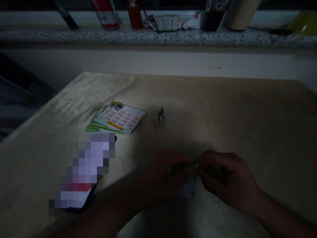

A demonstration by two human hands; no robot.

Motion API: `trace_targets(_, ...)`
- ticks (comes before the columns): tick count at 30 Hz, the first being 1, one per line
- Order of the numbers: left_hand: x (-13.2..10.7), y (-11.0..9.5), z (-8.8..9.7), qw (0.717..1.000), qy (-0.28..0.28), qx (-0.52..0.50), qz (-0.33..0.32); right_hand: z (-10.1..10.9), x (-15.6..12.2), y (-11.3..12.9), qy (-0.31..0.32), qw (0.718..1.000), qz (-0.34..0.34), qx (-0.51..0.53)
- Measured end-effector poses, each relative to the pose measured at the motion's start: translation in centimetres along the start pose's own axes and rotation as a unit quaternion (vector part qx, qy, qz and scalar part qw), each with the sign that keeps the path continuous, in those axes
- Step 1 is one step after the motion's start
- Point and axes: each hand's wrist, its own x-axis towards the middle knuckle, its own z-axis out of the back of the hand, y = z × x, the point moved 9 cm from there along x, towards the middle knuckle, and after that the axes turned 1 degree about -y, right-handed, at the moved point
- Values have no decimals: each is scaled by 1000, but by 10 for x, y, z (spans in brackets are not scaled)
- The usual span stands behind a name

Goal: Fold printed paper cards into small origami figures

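Note:
Near the front of the table, my left hand (173,173) and my right hand (226,180) meet with their fingertips pinched close together. Between them is a small pale piece of paper or card (188,190), which shows below the left fingers. Both hands are closed on its upper edge; the fingers and the dim light hide much of it. Beyond my hands stands a small folded, green-and-white piece of card or wrapper (160,117). To its left lies a fanned stack of printed cards (121,117) with calendar-like grids and green borders.
A phone (86,172) with a lit, blurred-out screen lies at the left of the table (237,109). Behind the table runs a speckled stone sill (153,38) holding a red can (106,15), a red bottle (135,16), a crumpled wrapper (168,23) and a dark bottle (213,15).

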Motion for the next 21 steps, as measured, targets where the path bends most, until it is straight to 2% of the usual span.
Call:
trace_targets(7, 1, -13, -3, 996, -5, 76, -51, 4, -4, 21, -49, 986, 123, -102)
trace_targets(13, -2, -17, -6, 994, -3, 90, -65, 7, -5, 31, -63, 976, 172, -116)
trace_targets(17, -2, -19, -7, 993, -8, 88, -79, 9, -4, 30, -69, 976, 169, -121)
trace_targets(21, -1, -13, -1, 995, -45, 67, -52, 5, -2, 13, -30, 992, 97, -78)
